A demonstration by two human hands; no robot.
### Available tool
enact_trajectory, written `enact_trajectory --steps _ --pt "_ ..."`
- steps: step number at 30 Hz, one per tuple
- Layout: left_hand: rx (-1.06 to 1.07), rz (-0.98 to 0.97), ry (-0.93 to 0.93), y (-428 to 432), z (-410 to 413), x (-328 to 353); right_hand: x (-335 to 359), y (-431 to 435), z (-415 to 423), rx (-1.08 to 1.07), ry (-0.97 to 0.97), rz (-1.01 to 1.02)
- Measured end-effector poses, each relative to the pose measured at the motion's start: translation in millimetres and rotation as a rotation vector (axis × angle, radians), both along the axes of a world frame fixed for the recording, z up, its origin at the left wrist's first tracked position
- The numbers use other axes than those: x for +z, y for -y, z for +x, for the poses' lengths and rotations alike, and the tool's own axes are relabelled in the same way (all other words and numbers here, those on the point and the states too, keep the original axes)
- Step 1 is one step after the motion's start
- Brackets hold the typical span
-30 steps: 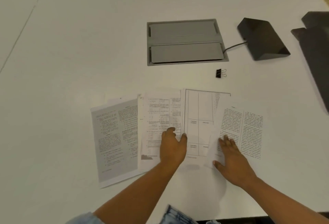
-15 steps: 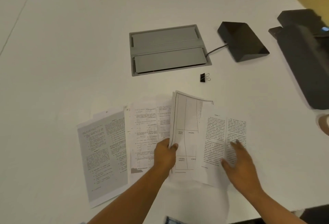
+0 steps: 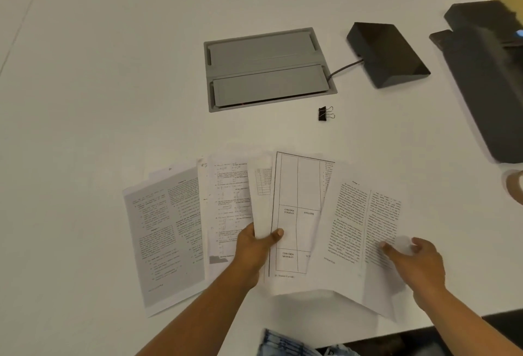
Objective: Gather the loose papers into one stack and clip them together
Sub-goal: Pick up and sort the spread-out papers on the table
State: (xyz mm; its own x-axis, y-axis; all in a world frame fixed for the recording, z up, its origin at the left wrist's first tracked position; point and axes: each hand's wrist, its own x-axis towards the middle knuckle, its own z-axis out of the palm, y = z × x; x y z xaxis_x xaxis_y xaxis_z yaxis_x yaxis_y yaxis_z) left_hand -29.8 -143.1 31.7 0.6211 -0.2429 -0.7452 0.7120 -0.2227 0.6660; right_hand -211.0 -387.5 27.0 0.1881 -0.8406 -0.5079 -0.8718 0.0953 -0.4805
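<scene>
The ruled sheet is gripped by the left hand, the text sheet pinched by the right hand. Both should be laid squarely on the papers left of them.

Printed papers fanned out, overlapping; black binder clip beyond, apart.

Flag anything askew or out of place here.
The papers lie fanned and crooked, not stacked. The rightmost sheet tilts, its lower corner close to the table edge. The clip sits apart, unused.
</scene>
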Motion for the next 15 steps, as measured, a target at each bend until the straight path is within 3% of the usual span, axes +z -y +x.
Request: enact_trajectory --steps 4,7,12,15 --pt "-0.121 0.049 0.042 -6 -1 2 -4 -12 -1 0.371 -0.206 -0.107" --pt "-0.157 0.075 0.054 -7 -4 2 -9 -32 0 0.532 -0.223 -0.170" --pt "-0.125 -0.002 0.002 -9 -9 9 -15 -36 9 0.359 -0.052 -0.134" --pt "0.014 -0.224 -0.131 -18 -6 15 2 -23 18 0.083 0.127 0.077"
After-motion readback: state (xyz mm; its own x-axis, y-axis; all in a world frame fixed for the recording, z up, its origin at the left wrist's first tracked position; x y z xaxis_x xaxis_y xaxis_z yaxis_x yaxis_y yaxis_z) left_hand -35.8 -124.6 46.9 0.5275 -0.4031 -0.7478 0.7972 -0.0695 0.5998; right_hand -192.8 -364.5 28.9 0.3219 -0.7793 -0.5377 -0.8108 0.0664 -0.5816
